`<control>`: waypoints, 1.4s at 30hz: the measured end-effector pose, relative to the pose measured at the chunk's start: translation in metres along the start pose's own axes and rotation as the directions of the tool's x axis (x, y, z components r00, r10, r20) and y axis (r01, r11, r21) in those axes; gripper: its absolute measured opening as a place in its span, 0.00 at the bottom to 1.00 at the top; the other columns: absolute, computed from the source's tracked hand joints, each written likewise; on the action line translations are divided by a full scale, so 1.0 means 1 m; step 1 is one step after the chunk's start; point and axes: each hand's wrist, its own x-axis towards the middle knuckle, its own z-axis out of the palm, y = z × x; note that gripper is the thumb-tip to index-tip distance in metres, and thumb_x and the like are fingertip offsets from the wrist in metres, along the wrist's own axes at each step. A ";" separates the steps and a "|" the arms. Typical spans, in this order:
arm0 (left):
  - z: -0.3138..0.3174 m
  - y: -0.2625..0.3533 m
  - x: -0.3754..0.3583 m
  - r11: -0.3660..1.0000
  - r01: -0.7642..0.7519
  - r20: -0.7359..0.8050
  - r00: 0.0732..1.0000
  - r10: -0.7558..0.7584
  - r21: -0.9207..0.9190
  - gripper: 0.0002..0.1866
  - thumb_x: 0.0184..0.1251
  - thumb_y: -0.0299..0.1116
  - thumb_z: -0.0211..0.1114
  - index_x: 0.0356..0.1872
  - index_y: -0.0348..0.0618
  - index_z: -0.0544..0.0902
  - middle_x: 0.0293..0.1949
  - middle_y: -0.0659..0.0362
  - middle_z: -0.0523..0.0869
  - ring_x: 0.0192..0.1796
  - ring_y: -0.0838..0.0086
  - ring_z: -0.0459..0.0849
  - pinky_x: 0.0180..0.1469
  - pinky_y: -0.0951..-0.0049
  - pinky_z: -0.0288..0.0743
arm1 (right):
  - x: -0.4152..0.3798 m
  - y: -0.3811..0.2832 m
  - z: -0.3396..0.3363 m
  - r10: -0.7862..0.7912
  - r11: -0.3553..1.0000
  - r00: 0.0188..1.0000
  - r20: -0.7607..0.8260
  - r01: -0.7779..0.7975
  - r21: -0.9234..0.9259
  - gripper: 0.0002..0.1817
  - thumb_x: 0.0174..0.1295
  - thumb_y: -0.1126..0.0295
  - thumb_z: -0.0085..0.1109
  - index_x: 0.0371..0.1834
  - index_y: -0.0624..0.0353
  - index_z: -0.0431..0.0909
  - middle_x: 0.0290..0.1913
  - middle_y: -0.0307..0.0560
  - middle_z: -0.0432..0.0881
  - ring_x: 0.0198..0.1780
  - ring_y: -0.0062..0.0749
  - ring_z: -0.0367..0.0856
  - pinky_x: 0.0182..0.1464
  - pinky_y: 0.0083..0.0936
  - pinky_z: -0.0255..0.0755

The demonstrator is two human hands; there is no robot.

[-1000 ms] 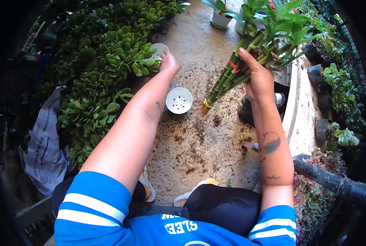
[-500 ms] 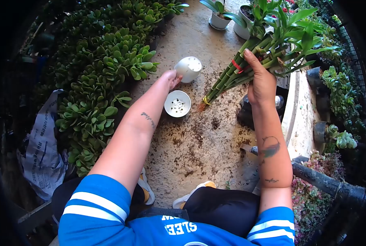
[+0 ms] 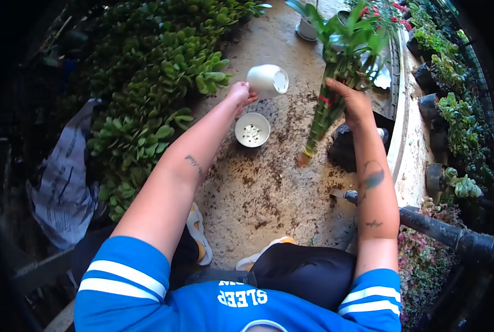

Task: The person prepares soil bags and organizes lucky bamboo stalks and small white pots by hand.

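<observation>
My left hand (image 3: 242, 95) grips a white plastic pot (image 3: 264, 81) by its near side and holds it tipped over sideways, one round end facing right. Just below it on the ground stands a second white pot (image 3: 252, 130) with its mouth up and dark specks showing inside. In my right hand (image 3: 356, 104) is a bundle of lucky bamboo (image 3: 324, 113), its stalks tied with a red band and, lower down, a yellow tie. The leafy tops, blurred, point away from me. The root end hangs over the soil-strewn concrete, right of the standing pot.
Dense jade plants (image 3: 164, 99) line the left side, with a crumpled printed sack (image 3: 64, 182) beside them. A potted plant (image 3: 307, 29) stands at the far end. To the right are a black bag (image 3: 344, 146), a dark pipe (image 3: 441, 229) and potted succulents (image 3: 454, 122) along a ledge.
The pot in my left hand has turned, and its holed base no longer faces me. The bamboo bundle has swung steeper, its root end moving right and nearer to me. The view has shifted slightly.
</observation>
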 end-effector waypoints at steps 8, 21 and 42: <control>-0.019 -0.037 -0.038 0.931 -0.009 0.057 0.998 -0.013 0.365 0.14 0.68 0.36 0.43 0.50 0.42 0.66 0.36 0.58 0.75 0.27 0.79 0.74 0.32 0.75 0.75 | -0.027 0.025 0.007 0.379 0.917 0.921 0.093 -0.360 -0.170 0.12 0.45 0.75 0.62 0.35 0.64 0.75 0.29 0.44 0.78 0.29 0.28 0.78 0.29 0.28 0.75; -0.014 -0.043 -0.073 0.888 0.176 0.153 0.953 -0.262 0.426 0.11 0.67 0.32 0.42 0.44 0.39 0.68 0.25 0.60 0.74 0.23 0.78 0.74 0.29 0.76 0.77 | -0.075 0.016 -0.008 0.321 0.893 0.944 -0.075 -0.328 -0.309 0.13 0.44 0.71 0.64 0.34 0.62 0.76 0.29 0.43 0.78 0.28 0.25 0.76 0.30 0.25 0.72; 0.017 0.031 -0.152 0.631 0.258 0.252 0.758 -0.602 0.731 0.06 0.64 0.29 0.48 0.37 0.37 0.69 0.25 0.65 0.67 0.22 0.86 0.67 0.37 0.79 0.78 | -0.137 0.016 -0.025 0.359 0.922 0.925 0.122 -0.372 0.109 0.15 0.45 0.70 0.64 0.36 0.63 0.75 0.30 0.45 0.79 0.31 0.27 0.79 0.33 0.23 0.75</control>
